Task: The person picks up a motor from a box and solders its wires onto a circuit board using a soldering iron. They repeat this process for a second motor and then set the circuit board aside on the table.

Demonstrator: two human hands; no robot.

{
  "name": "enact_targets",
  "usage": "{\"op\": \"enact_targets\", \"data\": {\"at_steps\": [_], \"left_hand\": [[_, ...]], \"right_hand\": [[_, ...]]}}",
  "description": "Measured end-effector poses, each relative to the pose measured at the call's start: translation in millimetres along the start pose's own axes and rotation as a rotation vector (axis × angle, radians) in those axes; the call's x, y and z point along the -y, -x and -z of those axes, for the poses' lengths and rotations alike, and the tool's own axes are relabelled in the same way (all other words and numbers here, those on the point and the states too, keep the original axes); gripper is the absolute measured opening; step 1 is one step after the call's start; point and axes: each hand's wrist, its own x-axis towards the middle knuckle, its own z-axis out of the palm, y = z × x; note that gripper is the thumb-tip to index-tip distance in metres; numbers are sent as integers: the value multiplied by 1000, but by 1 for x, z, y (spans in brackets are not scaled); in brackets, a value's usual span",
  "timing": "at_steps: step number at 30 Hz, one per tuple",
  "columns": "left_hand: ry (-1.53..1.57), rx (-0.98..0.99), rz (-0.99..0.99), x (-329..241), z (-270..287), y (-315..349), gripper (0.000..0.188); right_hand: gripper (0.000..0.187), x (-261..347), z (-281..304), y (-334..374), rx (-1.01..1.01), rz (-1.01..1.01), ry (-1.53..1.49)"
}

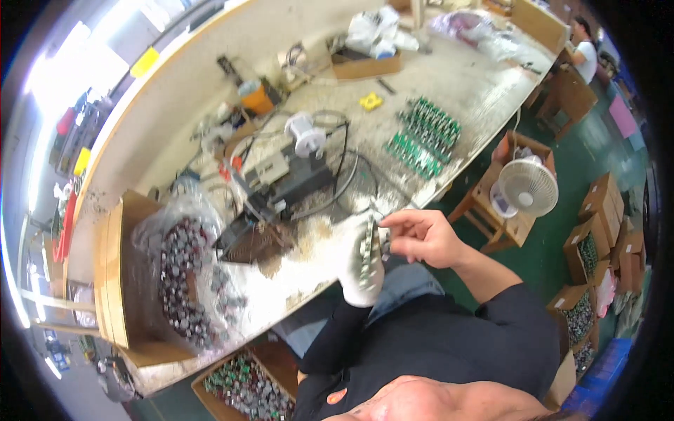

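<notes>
My left hand (pixel 359 286), in a white glove, holds a narrow strip of circuit board (pixel 366 254) upright over the table's near edge. Beside the strip's upper end is my bare right hand (pixel 430 238), its index finger and thumb drawn together. A small dark thing shows near those fingertips, too small to name. To the left of both hands stands a dark bench machine (pixel 291 184) with a white spool (pixel 305 135) on top. Green circuit board panels (pixel 425 137) lie farther back on the right of the table.
On the left, a carton (pixel 112 270) holds a plastic bag of small metallic parts (pixel 184 281). A yellow piece (pixel 371 102) and an open box (pixel 365 67) lie toward the back. A fan (pixel 528 188) stands on a wooden stool (pixel 507 228) at right. Cartons (pixel 602 203) line the floor.
</notes>
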Motion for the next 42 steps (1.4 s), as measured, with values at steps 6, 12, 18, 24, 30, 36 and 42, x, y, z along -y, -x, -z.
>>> {"op": "enact_targets", "data": {"at_steps": [6,12,18,24,30,36,42], "left_hand": [[-300,256,108,-23,10,-14,16],[16,4,199,-23,-5,-41,30],[357,-46,291,-17,-28,-41,19],[509,-114,330,-7,-19,-50,19],[1026,-99,764,13,-14,-71,13],[560,-218,504,13,-30,-75,11],[675,-252,549,8,-24,-73,10]], "right_hand": [[20,-30,31,-47,-119,77,-336],[20,-36,32,-73,-27,83,-513],[10,-55,51,-81,-457,309,-166],[18,-51,57,-96,-168,63,-407],[28,-64,62,-116,-101,-232,-802],[36,-41,30,-110,-219,-103,-516],[34,-63,69,-119,144,-130,-775]]}}
